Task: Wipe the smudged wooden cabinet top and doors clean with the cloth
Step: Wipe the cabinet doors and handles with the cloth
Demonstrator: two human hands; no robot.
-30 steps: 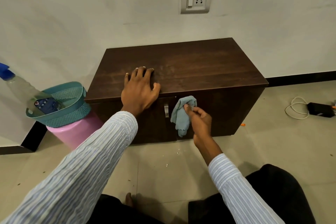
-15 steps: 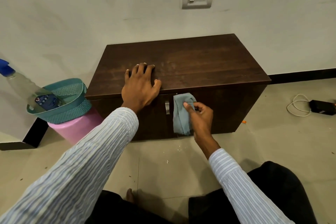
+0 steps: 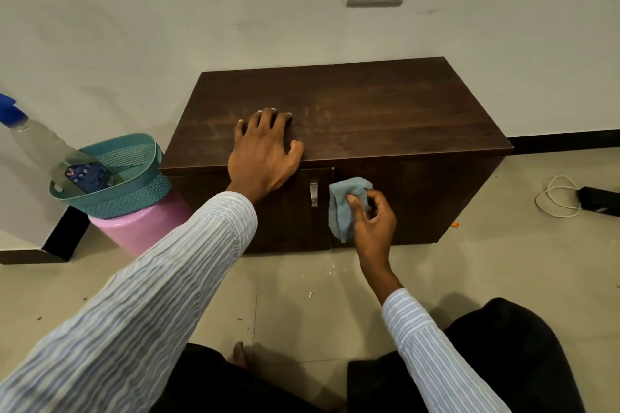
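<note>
left hand (image 3: 265, 157) flat, fingers spread, at cabinet (image 3: 352, 111) top front edge | right hand (image 3: 372, 221) fingers pinching cloth (image 3: 345, 208) on door | risk: cloth snags handle (image 3: 313, 193)

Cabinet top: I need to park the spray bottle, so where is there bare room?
The cabinet top is bare from the left hand rightward to its right edge, and along the wall behind it. Crowded: the front left, under that hand, and the basket holding the spray bottle.
</note>
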